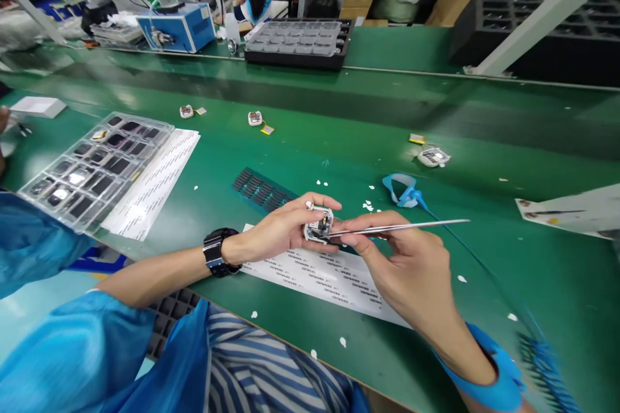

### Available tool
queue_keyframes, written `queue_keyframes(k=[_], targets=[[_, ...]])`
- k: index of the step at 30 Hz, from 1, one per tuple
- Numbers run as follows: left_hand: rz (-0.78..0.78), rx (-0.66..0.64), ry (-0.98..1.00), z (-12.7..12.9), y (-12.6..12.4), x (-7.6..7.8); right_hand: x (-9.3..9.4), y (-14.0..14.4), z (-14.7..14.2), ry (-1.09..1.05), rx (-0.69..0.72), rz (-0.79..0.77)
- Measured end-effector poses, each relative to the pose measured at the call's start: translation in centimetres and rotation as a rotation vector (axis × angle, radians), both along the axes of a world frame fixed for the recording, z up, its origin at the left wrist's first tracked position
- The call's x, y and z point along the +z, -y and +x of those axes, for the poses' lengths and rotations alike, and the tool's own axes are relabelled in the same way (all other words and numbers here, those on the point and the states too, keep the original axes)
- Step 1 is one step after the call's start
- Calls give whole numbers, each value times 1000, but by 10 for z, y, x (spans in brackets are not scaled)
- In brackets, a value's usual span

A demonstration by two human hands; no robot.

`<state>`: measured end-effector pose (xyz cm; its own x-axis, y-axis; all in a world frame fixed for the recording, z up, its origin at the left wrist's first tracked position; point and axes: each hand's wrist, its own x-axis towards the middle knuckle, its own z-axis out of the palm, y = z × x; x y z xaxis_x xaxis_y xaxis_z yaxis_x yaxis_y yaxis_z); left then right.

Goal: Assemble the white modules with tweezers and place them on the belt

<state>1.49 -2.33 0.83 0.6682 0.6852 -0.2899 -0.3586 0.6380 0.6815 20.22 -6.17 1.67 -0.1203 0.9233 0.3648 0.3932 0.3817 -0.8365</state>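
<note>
Nearest to us, our own blue sleeves and striped shirt [271, 361] fill the bottom of the view, at the near edge of the green bench [436, 116]. We see the bench running wide from side to side, with a second green level behind it.

Toward the left edge lies a clear compartment tray [92, 168] holding small dark parts, partly over a white sheet of printed labels [155, 181]. At the far edge a black tray [300, 42] of grey cells stands beside a blue machine [179, 27]. A long white label strip [320, 281] lies near the front edge, under our hands.

Our left hand [276, 232], with a black watch [217, 251] on the wrist, is pinched shut on a small white module [318, 227], held above the strip at the middle of the bench near the front. Our right hand [411, 271] is closed around metal tweezers [397, 227], whose tips touch the module; the two hands are nearly touching.

A blue strap [404, 190] lies just beyond our right hand. Smaller modules sit apart farther back: one [433, 156] to the right, one [254, 118] in the middle, one [186, 111] more to the left. White scraps [368, 205] dot the surface.
</note>
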Motion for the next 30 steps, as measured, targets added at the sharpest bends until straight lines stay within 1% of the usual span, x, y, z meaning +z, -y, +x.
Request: queue_keyframes(k=[3, 8, 14, 18, 21, 25, 30], targets=[[-8, -5, 2, 0, -1, -1, -1, 0, 1, 49, 5, -16], [2, -23, -7, 1, 0, -2, -3, 0, 3, 70, 33, 19], [36, -49, -22, 1, 2, -6, -2, 0, 6, 108, 49, -14], [33, -70, -36, 1, 3, -5, -2, -2, 7, 150, 36, -42], [32, -96, -51, 1, 3, -3, -1, -5, 7, 130, 35, -119], [37, -138, -61, 1, 4, -4, 2, -9, 8, 15, 70, -260], [23, -146, -45, 1, 4, -6, 6, -11, 10, -54, 116, -374]])
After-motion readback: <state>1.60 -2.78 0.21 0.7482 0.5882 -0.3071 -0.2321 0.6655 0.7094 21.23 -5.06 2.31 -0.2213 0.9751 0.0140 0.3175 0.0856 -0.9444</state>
